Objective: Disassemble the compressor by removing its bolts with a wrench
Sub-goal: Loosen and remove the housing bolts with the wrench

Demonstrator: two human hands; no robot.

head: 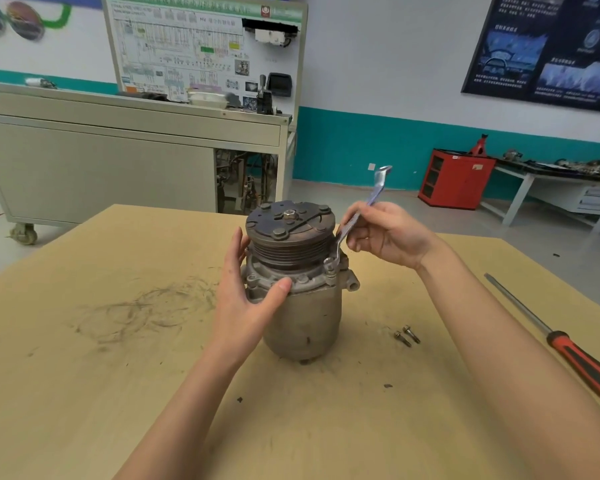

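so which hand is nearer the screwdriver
Right. The right hand, holding the wrench, is beside the compressor toward the screwdriver; the left hand holds its opposite side.

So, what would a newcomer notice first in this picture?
The grey compressor stands upright on the wooden table, held by the left hand. The right hand holds a wrench whose lower end sits at the compressor's right flange. Two loose bolts lie on the table to the right.
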